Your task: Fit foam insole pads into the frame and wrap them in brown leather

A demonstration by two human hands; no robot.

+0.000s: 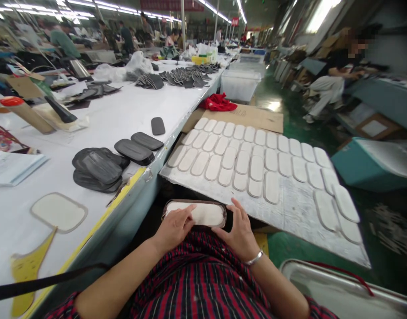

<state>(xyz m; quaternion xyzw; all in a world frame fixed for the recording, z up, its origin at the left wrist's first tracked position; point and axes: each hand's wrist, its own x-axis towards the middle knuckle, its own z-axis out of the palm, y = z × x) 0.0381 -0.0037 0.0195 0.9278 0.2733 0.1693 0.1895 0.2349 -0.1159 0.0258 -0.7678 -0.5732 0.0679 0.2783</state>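
Note:
In front of my lap is an oval piece (pixel 203 213) with a white face and a dark brown rim, lying lengthwise from left to right. My left hand (pixel 177 227) is on its left part, fingers curled together and the index finger pressed on the white face. Around the right end, my right hand (pixel 239 230) is spread, thumb near the lower edge and fingers apart past the upper corner. A silver bracelet circles the right wrist. On the table to the left lies a single white oval piece with a grey rim (pixel 59 212).
A board (pixel 296 199) to the right carries rows of white oval pieces. Stacked black oval pieces (pixel 99 168) sit on the white table (pixel 130 106), along with a yellow template (pixel 32 270) and a brush (pixel 60 110). A teal bin (pixel 366 164) and a seated person are farther right.

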